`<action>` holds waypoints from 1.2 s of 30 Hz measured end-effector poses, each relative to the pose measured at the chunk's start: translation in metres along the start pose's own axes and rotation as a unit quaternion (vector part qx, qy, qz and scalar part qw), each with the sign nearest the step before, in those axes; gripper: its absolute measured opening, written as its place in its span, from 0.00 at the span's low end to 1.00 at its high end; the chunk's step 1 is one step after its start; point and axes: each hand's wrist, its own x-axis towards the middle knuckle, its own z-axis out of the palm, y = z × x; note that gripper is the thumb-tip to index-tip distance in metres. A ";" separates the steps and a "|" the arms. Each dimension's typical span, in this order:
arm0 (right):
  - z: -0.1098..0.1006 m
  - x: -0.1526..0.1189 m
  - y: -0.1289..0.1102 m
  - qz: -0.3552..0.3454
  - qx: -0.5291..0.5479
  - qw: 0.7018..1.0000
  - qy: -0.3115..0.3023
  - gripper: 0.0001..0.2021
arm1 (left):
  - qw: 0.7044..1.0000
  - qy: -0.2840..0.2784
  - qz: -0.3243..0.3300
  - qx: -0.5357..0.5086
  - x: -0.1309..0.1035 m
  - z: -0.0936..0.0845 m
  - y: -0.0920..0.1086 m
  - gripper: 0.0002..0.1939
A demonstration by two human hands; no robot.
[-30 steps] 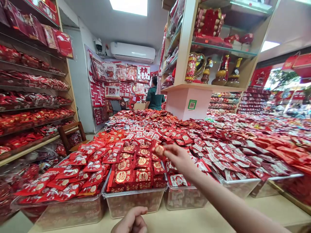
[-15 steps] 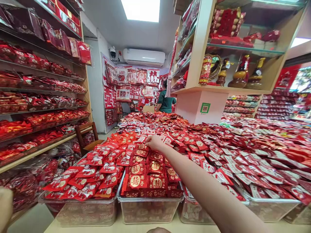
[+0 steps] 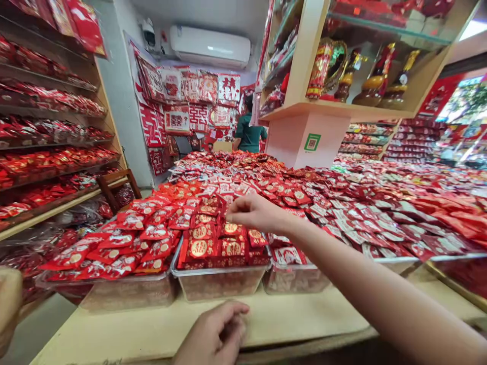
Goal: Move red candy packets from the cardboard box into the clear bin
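My right hand (image 3: 254, 213) is above a clear plastic bin (image 3: 220, 276) heaped with small red packets (image 3: 198, 247) marked with round gold double-happiness signs. Its thumb and fingertips are pinched together close over the packets; whatever is between them is hidden. Low in front of that bin, over the pale tabletop, hovers my left hand (image 3: 216, 332). Its fingers are loosely curled and apart, slightly blurred, with nothing visible in them. Another bin (image 3: 129, 291) of brighter red packets (image 3: 125, 248) stands to the left, and a third bin (image 3: 297, 279) to the right, partly behind my right forearm.
A wide spread of red packets covers the display behind. Loaded shelves (image 3: 53, 132) line the left wall beside a wooden chair (image 3: 119, 187). A cabinet (image 3: 365, 109) overhangs the right side. A person in green (image 3: 251, 132) stands at the back. A blurred hand (image 3: 9, 304) shows at the left edge.
The view has tilted down, showing more tabletop. My right hand has drawn back nearer over the middle bin. My left hand has risen into view from the bottom edge.
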 end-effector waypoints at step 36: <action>0.070 -0.201 0.004 -0.106 0.096 0.985 0.096 0.09 | 0.911 -0.087 -0.109 -0.389 -0.029 0.012 0.054 0.25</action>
